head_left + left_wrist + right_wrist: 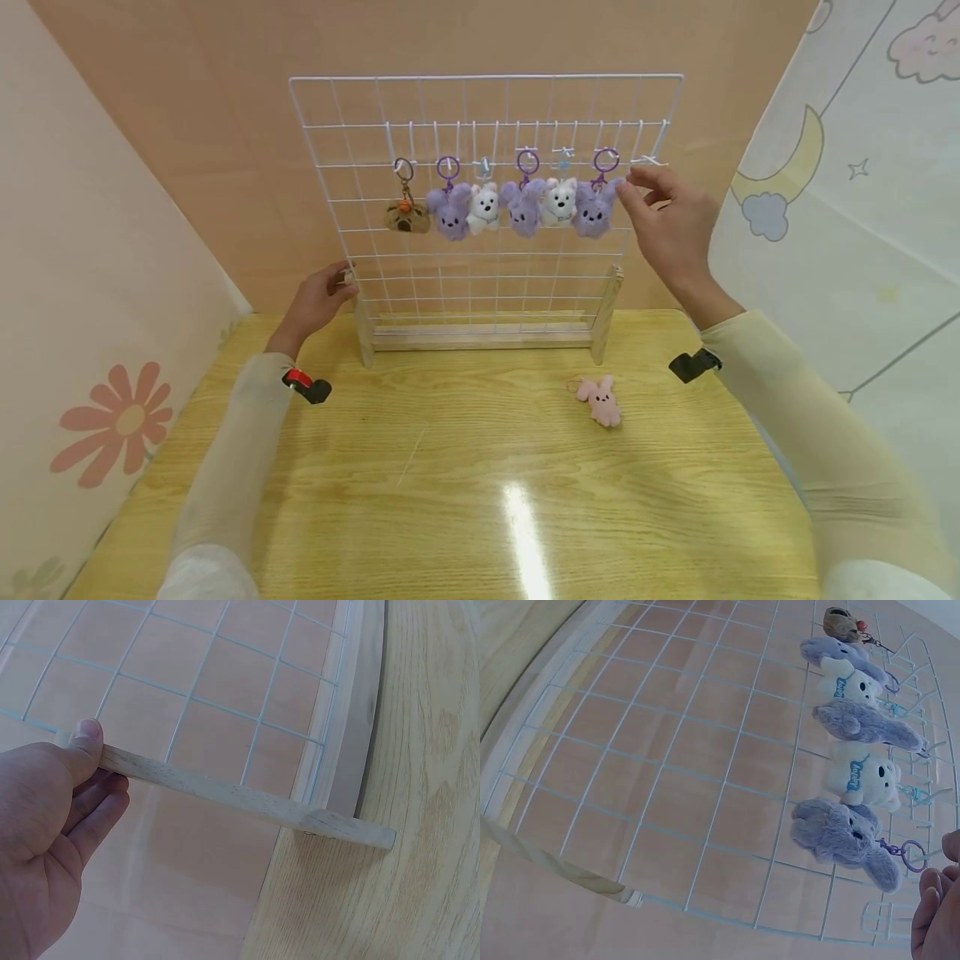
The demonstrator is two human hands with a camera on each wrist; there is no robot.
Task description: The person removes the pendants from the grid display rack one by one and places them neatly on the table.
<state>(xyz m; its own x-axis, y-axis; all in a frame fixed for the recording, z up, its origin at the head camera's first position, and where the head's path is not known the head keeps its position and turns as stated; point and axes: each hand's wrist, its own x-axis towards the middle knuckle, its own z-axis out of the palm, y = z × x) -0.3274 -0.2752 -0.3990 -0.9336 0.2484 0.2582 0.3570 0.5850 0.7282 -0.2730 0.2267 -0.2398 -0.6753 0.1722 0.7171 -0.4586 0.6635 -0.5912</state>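
Observation:
A white wire grid rack (480,275) stands upright in a wooden base. My left hand (318,300) pinches the top of the rack's left wooden post (225,793) between thumb and fingers. On the rack's hooks hangs a row of plush keychains: a brown one (407,218) at the left, then purple and white ones. My right hand (675,217) is beside the rightmost purple plush keychain (594,210), fingertips near its ear. In the right wrist view, nothing shows between those fingers, and the purple ring (913,856) hangs just off them. A hook (648,160) at the far right carries no keychain.
A pink plush keychain (602,402) lies on the wooden table (450,492), right of the middle and in front of the rack. The right wooden post (606,312) stands below my right hand. Patterned cloth (862,250) hangs at both sides.

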